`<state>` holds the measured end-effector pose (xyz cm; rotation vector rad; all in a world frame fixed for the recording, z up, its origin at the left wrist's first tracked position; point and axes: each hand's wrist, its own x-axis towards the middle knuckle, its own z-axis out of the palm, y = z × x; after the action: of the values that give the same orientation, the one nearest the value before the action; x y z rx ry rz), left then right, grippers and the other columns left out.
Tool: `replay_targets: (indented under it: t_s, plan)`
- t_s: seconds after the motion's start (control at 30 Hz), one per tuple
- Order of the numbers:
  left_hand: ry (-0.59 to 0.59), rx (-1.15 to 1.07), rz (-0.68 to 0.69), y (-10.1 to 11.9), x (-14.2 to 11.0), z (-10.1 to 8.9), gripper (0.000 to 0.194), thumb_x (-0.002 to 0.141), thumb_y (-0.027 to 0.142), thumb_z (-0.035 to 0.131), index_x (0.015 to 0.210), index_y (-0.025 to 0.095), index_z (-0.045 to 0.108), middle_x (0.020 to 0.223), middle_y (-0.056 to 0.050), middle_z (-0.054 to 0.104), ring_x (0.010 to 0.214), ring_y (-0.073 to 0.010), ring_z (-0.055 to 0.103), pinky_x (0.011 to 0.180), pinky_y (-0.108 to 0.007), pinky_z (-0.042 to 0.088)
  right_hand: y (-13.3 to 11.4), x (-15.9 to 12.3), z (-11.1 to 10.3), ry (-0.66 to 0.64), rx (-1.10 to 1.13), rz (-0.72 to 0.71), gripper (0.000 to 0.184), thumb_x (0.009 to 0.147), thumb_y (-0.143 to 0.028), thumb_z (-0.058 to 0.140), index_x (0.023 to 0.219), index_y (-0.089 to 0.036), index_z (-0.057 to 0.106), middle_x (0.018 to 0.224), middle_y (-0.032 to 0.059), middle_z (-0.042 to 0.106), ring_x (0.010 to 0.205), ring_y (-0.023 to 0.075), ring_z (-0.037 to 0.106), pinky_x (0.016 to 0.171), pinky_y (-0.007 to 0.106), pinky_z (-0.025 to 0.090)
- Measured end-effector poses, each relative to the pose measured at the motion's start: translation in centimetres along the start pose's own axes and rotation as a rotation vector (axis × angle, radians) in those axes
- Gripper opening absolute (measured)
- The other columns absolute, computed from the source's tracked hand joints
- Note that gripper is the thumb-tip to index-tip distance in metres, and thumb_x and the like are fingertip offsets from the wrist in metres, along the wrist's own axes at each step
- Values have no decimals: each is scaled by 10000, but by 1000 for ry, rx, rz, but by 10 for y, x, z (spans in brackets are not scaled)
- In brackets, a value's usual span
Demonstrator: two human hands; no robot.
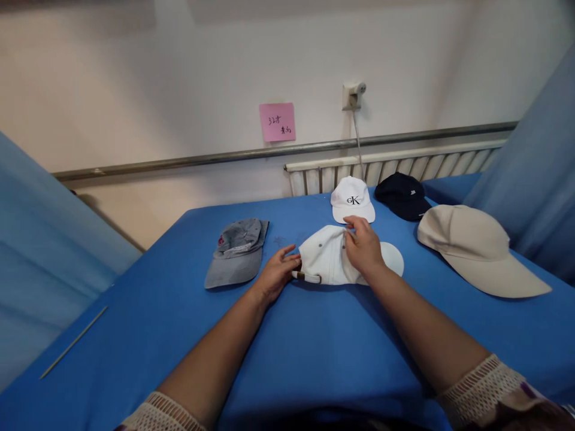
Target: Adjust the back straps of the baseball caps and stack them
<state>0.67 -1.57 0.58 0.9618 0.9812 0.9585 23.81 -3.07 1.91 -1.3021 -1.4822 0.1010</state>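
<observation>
A white baseball cap (327, 256) lies on its side on the blue cloth, its back strap and buckle toward the left and its brim toward the right. At its rear opening, beside the strap, my left hand (277, 276) grips the edge, with a couple of fingers stretched out. My right hand (363, 246) is closed over the crown near the brim, its fingertips bent onto the fabric. Left of my left hand sits a crumpled grey cap (236, 254). Just beyond my right hand is a white cap with black letters (353, 197).
A black cap (402, 194) and a large beige cap (476, 239) sit at the right of the blue-covered table (135, 335). A thin stick (74, 342) lies at the left. Blue curtains (40, 263) hang on both sides. A radiator (404, 164) and rail stand behind.
</observation>
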Motion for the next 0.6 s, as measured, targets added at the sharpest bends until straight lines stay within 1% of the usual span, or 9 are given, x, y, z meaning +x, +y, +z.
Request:
replay_targets:
  t_s: [0.07,0.1,0.17,0.23,0.27,0.33,0.4,0.5,0.6]
  plan:
    - [16,3,-14,0,1,0,532,668,121,784,1156,126,573,927,-72,704,690,-136,666,643,-245,532,-12,-7,0,-12,-51,-122,369,844,-150,478,1196,-170,586,1315,164,563,1235,300,508,1041,506,377]
    - [20,3,-22,-1,1,-1,466,665,109,786,1092,115,597,870,-58,701,633,-116,647,608,-226,523,-20,-11,0,-87,-20,-213,376,846,-149,489,1208,-187,584,1337,152,553,1263,299,486,1063,507,355]
    - [27,-37,-39,-1,3,-3,353,677,102,782,990,110,621,797,-40,689,578,-96,623,575,-205,518,-37,-21,2,-356,127,-391,363,859,-173,522,1208,-245,592,1278,109,606,1210,271,532,1051,467,383]
    - [29,-118,-70,-1,4,-6,287,694,79,761,946,115,628,797,-43,690,624,-113,649,602,-209,542,-49,-29,9,-621,213,-467,346,852,-215,588,1193,-270,596,1229,86,633,1175,262,552,1035,454,401]
    - [31,-155,-84,0,5,-8,267,702,61,744,937,117,631,810,-49,693,662,-126,665,624,-215,555,-51,-33,14,-697,214,-473,375,822,-230,642,1193,-261,592,1217,89,634,1171,269,550,1025,459,406]
    - [30,-201,-113,3,7,-12,233,718,25,705,925,112,640,834,-62,698,711,-139,680,662,-220,572,-48,-36,23,-740,154,-436,470,764,-186,694,1214,-231,567,1248,106,609,1200,284,522,1019,469,406]
    - [33,-231,-128,5,9,-15,204,734,5,672,910,106,646,855,-71,700,736,-138,686,698,-215,580,-38,-36,31,-716,94,-369,488,762,-107,644,1227,-211,540,1278,117,581,1221,275,500,1014,451,408]
    - [38,-256,-123,6,12,-18,219,730,2,670,921,106,646,896,-79,704,781,-142,693,749,-220,578,-25,-34,35,-676,38,-289,364,793,-69,556,1135,-193,559,1239,123,580,1167,249,526,974,393,428]
    - [53,-136,-67,3,11,-17,263,714,63,715,964,114,649,914,-84,706,800,-156,689,768,-256,565,-20,-34,35,-665,-36,-252,207,801,-106,561,993,-179,578,1116,118,602,999,226,574,869,339,452]
